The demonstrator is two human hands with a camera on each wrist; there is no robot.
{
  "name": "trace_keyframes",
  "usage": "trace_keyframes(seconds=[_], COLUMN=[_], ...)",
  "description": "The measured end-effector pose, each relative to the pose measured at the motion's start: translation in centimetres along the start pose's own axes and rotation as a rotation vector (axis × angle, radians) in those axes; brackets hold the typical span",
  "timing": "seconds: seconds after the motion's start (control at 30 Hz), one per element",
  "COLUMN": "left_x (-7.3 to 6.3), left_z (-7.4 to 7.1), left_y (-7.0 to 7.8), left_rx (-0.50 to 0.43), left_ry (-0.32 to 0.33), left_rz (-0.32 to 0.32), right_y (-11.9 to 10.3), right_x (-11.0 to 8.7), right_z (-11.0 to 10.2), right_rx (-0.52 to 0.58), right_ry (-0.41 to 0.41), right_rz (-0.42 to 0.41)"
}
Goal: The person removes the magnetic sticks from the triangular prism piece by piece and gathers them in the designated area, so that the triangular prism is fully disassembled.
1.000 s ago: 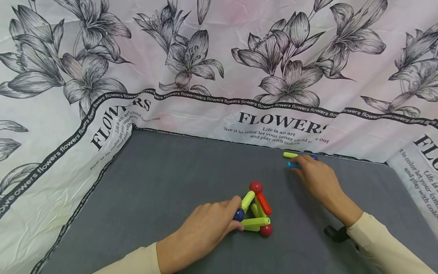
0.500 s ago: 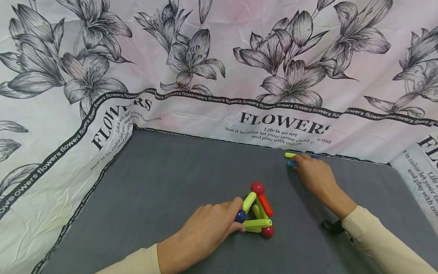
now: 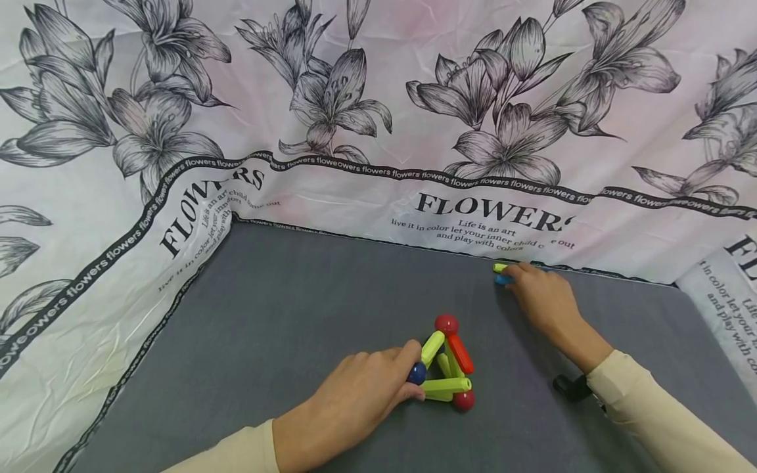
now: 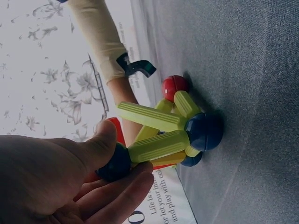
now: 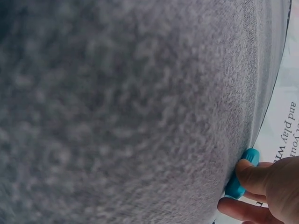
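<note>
On the grey table stands a frame of magnetic building sticks and balls, with yellow-green sticks (image 3: 446, 385), a red stick (image 3: 460, 355) and red balls (image 3: 446, 324). My left hand (image 3: 349, 401) pinches a dark blue ball (image 4: 115, 163) at the frame's left corner between thumb and fingers. Another dark blue ball (image 4: 204, 130) touches the table in the left wrist view. Near the far table edge, my right hand (image 3: 547, 305) pinches a light blue stick (image 5: 251, 156) by thumb and fingers. Just beyond that stick lies a loose yellow-green stick (image 3: 499, 268), partly covered by the hand.
A white cloth (image 3: 331, 203) printed with flowers and lettering hangs along the back and left of the table (image 3: 284, 302). A black wrist strap piece (image 3: 570, 387) sticks out below the right sleeve. A sliver of something blue shows behind the right hand.
My right hand has shifted slightly toward the far edge, covering more of the loose yellow-green stick and the blue thing behind it. The left hand keeps its hold; the view has drifted slightly.
</note>
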State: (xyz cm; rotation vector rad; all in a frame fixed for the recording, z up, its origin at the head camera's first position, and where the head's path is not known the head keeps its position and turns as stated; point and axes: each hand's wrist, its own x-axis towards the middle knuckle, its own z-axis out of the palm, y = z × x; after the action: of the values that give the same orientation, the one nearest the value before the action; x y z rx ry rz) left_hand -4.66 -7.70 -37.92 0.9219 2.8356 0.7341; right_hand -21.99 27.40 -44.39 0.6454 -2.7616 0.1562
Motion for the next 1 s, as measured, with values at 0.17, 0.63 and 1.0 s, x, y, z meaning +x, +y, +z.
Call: trace_keyframes(seconds=[0.17, 0.63, 1.0], left_x=[0.0, 0.1, -0.1], left_z=[0.0, 0.0, 0.1], left_y=[0.0, 0.1, 0.1], left_rx=[0.015, 0.003, 0.000], left_ry=[0.010, 0.015, 0.024], left_rz=[0.006, 0.007, 0.007], right_y=[0.1, -0.3, -4.9], right_x=[0.0, -0.6, -2.1], right_z=[0.0, -2.8, -6.8], right_rx=[-0.007, 0.011, 0.162], right_ry=[0.007, 0.090, -0.073], right_rz=[-0.007, 0.001, 0.064])
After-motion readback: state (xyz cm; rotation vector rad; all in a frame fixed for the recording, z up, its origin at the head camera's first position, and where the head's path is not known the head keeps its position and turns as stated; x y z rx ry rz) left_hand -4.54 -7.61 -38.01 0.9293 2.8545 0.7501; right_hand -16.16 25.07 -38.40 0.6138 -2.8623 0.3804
